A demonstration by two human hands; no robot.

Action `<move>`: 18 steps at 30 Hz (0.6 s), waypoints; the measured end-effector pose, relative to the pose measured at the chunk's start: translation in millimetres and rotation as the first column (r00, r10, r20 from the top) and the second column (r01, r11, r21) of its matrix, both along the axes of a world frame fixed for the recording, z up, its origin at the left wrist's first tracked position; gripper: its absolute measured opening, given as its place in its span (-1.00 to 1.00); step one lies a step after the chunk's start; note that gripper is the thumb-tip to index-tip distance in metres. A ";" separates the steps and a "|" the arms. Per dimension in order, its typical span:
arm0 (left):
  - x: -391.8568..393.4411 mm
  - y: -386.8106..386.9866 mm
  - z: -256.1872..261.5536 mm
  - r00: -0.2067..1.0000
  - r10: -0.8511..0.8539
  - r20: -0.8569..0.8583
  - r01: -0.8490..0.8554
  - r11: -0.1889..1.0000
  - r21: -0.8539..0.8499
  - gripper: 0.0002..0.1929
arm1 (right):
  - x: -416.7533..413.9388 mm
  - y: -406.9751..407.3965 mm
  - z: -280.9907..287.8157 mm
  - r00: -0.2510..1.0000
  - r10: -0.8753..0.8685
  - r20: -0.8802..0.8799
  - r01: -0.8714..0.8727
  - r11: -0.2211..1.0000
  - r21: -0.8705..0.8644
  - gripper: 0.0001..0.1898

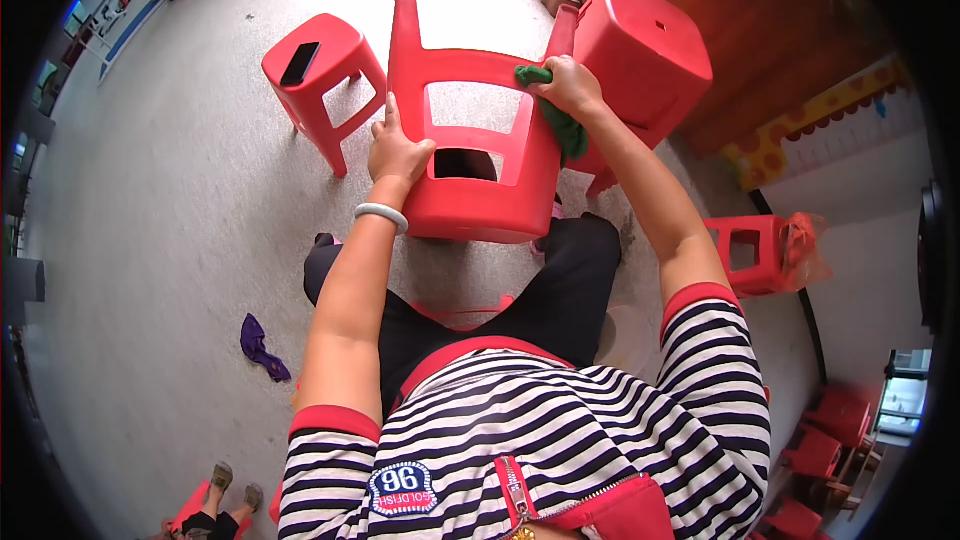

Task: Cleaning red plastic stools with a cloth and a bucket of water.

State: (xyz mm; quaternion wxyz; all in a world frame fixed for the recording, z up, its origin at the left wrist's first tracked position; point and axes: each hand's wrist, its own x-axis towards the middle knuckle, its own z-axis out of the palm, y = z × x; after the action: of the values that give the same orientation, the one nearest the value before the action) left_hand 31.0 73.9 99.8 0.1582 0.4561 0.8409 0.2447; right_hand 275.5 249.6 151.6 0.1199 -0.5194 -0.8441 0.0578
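Observation:
A red plastic stool (480, 206) is tipped over in front of me, its seat end toward my body and its legs pointing away. My left hand (397, 146) grips its left side, thumb by the cut-out and index finger stretched along the leg. Bunched in my right hand (571, 86) is a green cloth (562, 124), pressed against the stool's right leg near the crossbar. Part of the cloth hangs down along the stool's right side.
Left stands a red stool with a black phone (301, 64) on it. Another red stool (645, 37) is close on the right, near a wooden panel (757, 37). A purple cloth (262, 349) lies on the floor. Beside my right leg is a pale tub (626, 337). Another person's feet (236, 487) show behind.

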 end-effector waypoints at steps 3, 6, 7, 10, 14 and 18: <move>6.6 1.1 3.8 1.000 -0.006 0.005 0.007 1.000 -0.028 0.14 | -0.3 -0.1 -1.9 0.992 -0.125 0.013 0.125 0.992 0.003 -0.62; 0.5 -2.6 -3.2 1.000 -0.003 -0.011 0.003 1.000 -0.011 0.13 | -2.1 -9.6 -4.3 0.999 -0.053 0.010 0.053 0.997 0.052 -0.60; -2.1 -4.2 -4.7 1.000 0.002 -0.006 -0.001 1.000 0.010 0.13 | -2.6 -9.6 -1.4 0.999 -0.048 0.008 0.048 0.998 0.050 -0.60; -1.1 -2.8 -1.0 1.000 -0.001 -0.002 0.001 1.000 0.016 0.13 | -2.3 -3.7 4.4 1.000 -0.012 0.008 0.012 0.999 -0.047 -0.61; 6.0 1.3 -3.6 0.999 -0.009 -0.033 0.010 0.999 0.036 0.13 | -7.5 10.8 -0.1 0.975 -0.222 0.035 0.222 0.975 0.004 -0.61; 0.5 -3.7 -4.0 1.000 0.004 0.017 -0.005 0.999 0.034 0.12 | -37.5 8.5 -1.7 0.977 -0.193 0.091 0.182 0.977 0.113 -0.60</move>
State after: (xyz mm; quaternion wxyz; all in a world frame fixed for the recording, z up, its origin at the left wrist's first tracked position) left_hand 31.5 70.2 95.8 0.1570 0.4547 0.8362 0.2634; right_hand 237.9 258.1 149.9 0.1087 -0.5919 -0.7982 -0.0244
